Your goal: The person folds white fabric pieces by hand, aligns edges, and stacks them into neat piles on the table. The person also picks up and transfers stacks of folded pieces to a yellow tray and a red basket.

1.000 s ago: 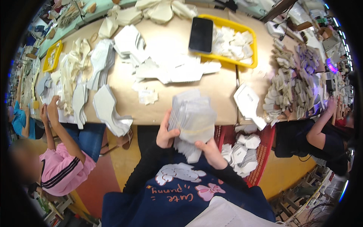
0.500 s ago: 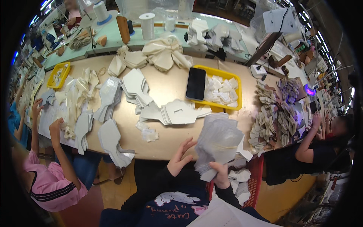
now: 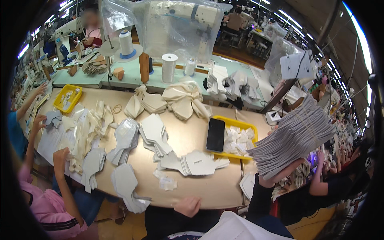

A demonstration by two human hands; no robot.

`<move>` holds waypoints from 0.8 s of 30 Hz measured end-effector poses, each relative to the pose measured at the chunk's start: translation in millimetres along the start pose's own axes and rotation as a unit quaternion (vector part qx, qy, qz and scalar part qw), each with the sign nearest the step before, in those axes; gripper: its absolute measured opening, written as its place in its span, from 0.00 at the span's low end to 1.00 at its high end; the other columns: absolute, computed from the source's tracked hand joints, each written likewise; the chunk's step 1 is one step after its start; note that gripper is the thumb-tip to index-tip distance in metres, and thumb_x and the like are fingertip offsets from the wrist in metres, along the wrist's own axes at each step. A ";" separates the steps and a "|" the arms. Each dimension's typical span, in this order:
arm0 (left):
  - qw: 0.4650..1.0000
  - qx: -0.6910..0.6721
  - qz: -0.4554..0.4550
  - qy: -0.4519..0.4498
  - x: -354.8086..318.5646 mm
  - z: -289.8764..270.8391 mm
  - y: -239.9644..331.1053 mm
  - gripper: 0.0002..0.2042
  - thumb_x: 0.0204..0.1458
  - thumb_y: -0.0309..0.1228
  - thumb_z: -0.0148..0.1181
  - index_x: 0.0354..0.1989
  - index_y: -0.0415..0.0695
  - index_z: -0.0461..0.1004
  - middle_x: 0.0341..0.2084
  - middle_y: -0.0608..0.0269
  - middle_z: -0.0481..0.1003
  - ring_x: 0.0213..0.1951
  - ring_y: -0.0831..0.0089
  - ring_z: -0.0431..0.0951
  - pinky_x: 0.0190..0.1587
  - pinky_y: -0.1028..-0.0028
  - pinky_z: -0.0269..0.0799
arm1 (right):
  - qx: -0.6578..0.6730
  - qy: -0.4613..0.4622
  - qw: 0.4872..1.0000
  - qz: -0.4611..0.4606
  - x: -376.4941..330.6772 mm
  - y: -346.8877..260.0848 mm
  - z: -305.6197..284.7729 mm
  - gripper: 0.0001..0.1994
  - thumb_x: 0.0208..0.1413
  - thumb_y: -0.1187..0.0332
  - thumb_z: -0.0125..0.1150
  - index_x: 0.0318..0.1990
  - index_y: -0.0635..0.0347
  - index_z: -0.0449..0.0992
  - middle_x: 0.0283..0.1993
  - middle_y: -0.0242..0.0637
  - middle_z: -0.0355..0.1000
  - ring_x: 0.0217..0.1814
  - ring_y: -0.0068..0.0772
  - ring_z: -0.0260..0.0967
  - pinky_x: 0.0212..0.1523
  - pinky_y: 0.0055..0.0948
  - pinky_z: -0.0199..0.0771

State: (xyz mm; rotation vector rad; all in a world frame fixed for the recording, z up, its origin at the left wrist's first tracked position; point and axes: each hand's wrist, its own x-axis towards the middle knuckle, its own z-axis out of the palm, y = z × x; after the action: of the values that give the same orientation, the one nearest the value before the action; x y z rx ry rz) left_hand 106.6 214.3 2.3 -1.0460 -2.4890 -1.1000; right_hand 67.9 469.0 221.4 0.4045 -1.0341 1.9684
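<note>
My right hand (image 3: 285,172) holds up a thick stack of grey shoe-upper-like cut pieces (image 3: 294,138), raised above the right part of the table. A thin band seems to run round the stack, and most of my fingers are hidden beneath it. At the table's near edge rests my left hand (image 3: 188,206), its fingers curled in with nothing visible in them. Beyond it lie small translucent pieces (image 3: 166,182) and a fanned pile of off-white cut pieces (image 3: 196,163). One pale piece (image 3: 248,185) sits by my right forearm.
A black phone (image 3: 215,134) leans on a yellow tray (image 3: 256,134) of small white pieces. More pale stacks (image 3: 125,140) and cream bundles (image 3: 183,98) lie on the table (image 3: 216,190). Thread spools (image 3: 169,68) stand behind. People work at both sides; a pink sleeve (image 3: 52,212) is at left.
My right hand has lifted the grey stack up and to the right, turning its layered edges into view. My left hand has moved down to the table edge and curled. The view has tilted upward.
</note>
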 end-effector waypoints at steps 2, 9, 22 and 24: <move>0.999 0.025 0.026 0.033 -0.3 3.2 -0.3 0.07 0.46 0.31 0.64 0.35 0.49 0.79 0.24 0.69 0.75 0.24 0.71 0.75 0.24 0.72 0.70 | 0.010 -0.027 0.999 -0.042 23.6 13.0 19.2 0.40 0.62 0.38 0.42 0.70 0.60 0.51 0.70 0.54 0.54 0.68 0.53 0.57 0.69 0.48 0.56; 0.999 0.037 0.020 0.017 -0.9 7.4 -3.8 0.09 0.41 0.30 0.64 0.34 0.48 0.80 0.20 0.71 0.70 0.20 0.75 0.71 0.21 0.76 0.67 | -0.149 0.097 0.984 0.004 126.3 66.2 33.0 0.32 0.64 0.49 0.51 0.65 0.65 0.59 0.66 0.44 0.62 0.66 0.43 0.61 0.68 0.37 0.57; 0.996 -0.008 0.092 -0.009 -0.8 5.5 -13.7 0.09 0.43 0.27 0.63 0.35 0.43 0.80 0.26 0.64 0.77 0.25 0.69 0.76 0.26 0.74 0.70 | -0.305 0.051 0.886 0.345 277.6 315.4 -113.6 0.35 0.52 0.47 0.65 0.62 0.59 0.67 0.58 0.38 0.69 0.59 0.35 0.65 0.61 0.34 0.61; 0.998 -0.019 0.062 0.006 2.6 -0.9 -7.8 0.09 0.43 0.27 0.63 0.35 0.44 0.80 0.26 0.64 0.77 0.25 0.69 0.76 0.26 0.74 0.69 | -0.318 0.025 0.883 0.344 285.3 333.3 -131.5 0.36 0.52 0.47 0.65 0.63 0.62 0.66 0.60 0.40 0.67 0.62 0.35 0.62 0.63 0.34 0.58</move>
State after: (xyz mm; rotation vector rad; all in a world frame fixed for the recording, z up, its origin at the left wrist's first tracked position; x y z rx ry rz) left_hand 99.3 211.4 -0.2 -1.1821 -2.3669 -1.1177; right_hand -354.4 628.7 144.1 -0.4411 -1.8805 2.0334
